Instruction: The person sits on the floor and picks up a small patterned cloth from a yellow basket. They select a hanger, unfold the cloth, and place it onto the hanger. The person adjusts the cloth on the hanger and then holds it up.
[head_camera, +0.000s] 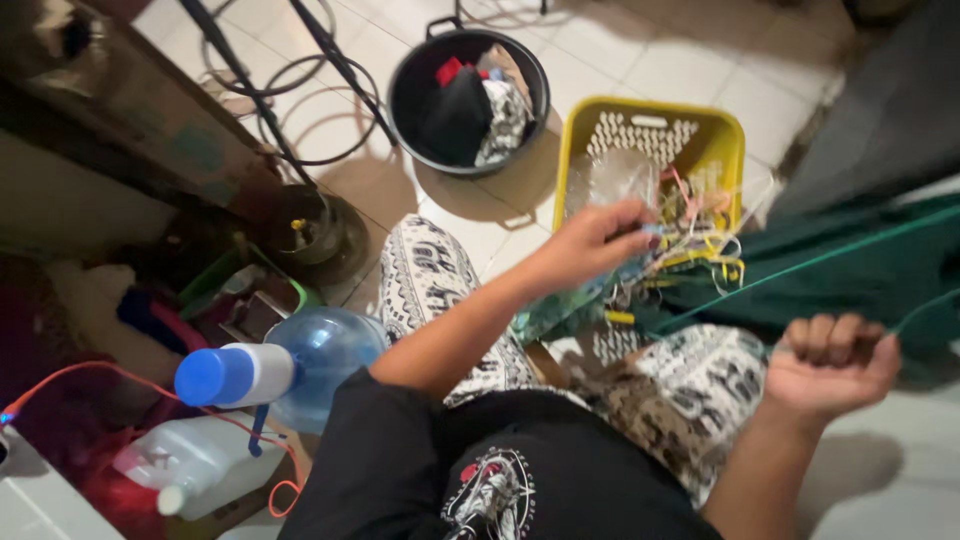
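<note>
Two hands busy: left hand (600, 240) reaching far into yellow basket (712, 128), fingers pinched on tangled strings (690, 245), right hand (830, 362) near, closed in a fist, pulling green thread (800, 265) tight across green cloth (860, 270) on lap.

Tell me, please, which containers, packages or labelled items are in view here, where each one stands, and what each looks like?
Water bottle: lower left, beside the knee; round, clear blue, topped by a white pump with a blue cap.
Jerrycan: bottom left, lying on its side; translucent white, white cap.
Bucket: top centre; round, black, holding clothes.
Basket: upper right, by the left hand; yellow, perforated, holding clear plastic and coloured strips.
No legible labels, signs or screens.
</note>
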